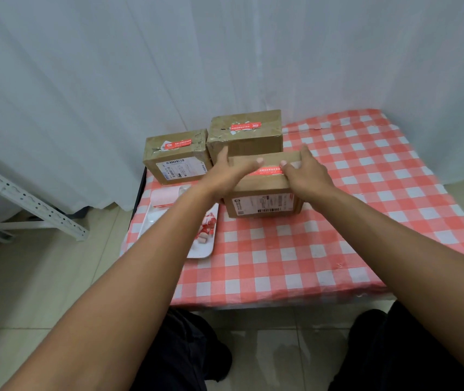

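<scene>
Three taped brown cardboard boxes with red stickers stand on a table with a red-and-white checked cloth. The nearest box bears a white shipping label on its front. My left hand holds its left end, thumb lying across the top. My right hand holds its right end, thumb on the red sticker and fingers at the far right corner. A second box sits at the back left, and a third box rests right behind the near one.
A white tray at the table's left edge holds small red-and-white pieces and a pale pink pad. A white curtain hangs behind. A white metal rack leans on the tiled floor at left. My dark-clothed legs are below.
</scene>
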